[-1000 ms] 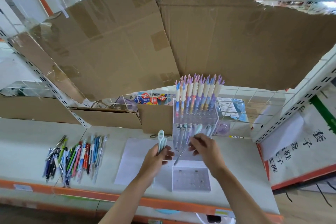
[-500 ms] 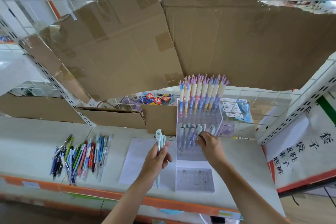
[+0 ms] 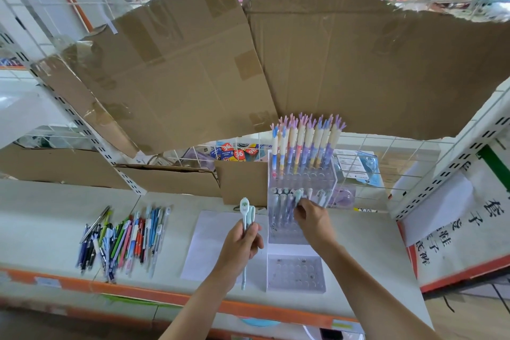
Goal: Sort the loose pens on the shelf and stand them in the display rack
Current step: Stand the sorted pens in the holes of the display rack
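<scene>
A clear tiered display rack [image 3: 300, 273] stands on the white shelf [image 3: 41, 223]. Its top tier holds a row of tall pastel pens [image 3: 306, 141]; the middle tier holds several short pens. My right hand [image 3: 311, 219] is at the middle tier, fingers pinched on a pale teal pen [image 3: 297, 195] among those standing there. My left hand [image 3: 242, 246] is just left of the rack, holding a small bunch of light teal pens [image 3: 246, 211] upright. A loose pile of mixed coloured pens [image 3: 124, 237] lies on the shelf at the left.
A white sheet of paper [image 3: 204, 246] lies under my left hand. Torn cardboard [image 3: 193, 69] hangs over the wire back grid. A perforated upright [image 3: 91, 135] stands left, another [image 3: 452, 163] right. The orange shelf edge [image 3: 154, 294] runs along the front.
My right hand has moved up and away from me, carrying its pen from the lower front of the rack to the middle tier. My left hand has risen slightly with its pens.
</scene>
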